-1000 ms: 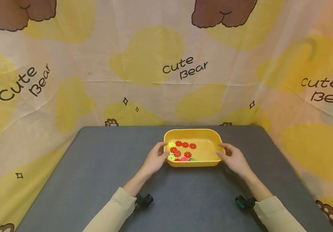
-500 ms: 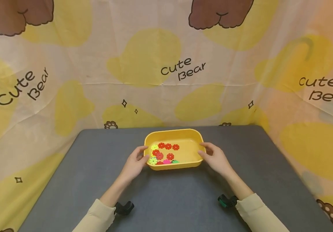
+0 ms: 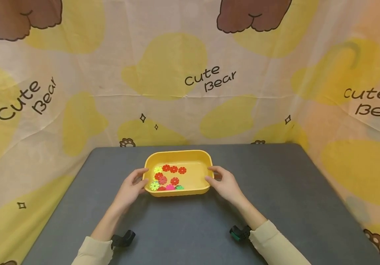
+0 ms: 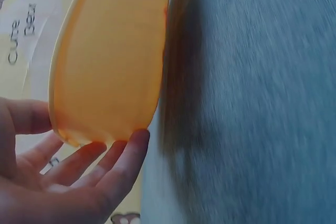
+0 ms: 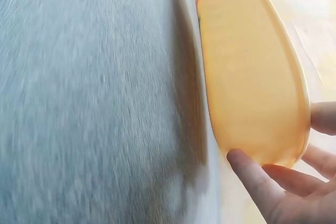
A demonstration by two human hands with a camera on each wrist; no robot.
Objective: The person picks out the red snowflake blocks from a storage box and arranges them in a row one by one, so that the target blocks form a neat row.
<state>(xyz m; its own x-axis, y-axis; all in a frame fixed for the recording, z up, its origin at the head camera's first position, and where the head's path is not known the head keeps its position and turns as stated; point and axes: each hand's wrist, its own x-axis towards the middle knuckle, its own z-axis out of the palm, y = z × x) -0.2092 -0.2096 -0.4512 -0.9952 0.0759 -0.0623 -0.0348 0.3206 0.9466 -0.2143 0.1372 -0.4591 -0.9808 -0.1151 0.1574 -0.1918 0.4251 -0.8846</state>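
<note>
A yellow plastic tray (image 3: 194, 176) with rounded corners is between both hands in the head view. Its left end is gripped by my left hand (image 3: 128, 190), thumb at the rim and fingers against the outer wall, as the left wrist view shows on the tray's side (image 4: 107, 61). My right hand (image 3: 227, 184) pinches the opposite end the same way. Red flower-shaped discs (image 3: 174, 169) lie in the left part of the tray, with yellow-green (image 3: 155, 186), pink and green ones among them. In both wrist views a shadow shows beneath the tray, which appears lifted off the cloth.
A dark grey-blue cloth-covered table (image 3: 183, 228) lies under the tray. Behind it and at both sides hangs a printed curtain (image 3: 173, 66) with yellow patches and lettering. Black wrist devices (image 3: 123, 239) sit at both wrists.
Both hands have carried the tray leftward across the table, from right of centre to left of centre. It tilted slightly midway. The discs kept about the same places inside it.
</note>
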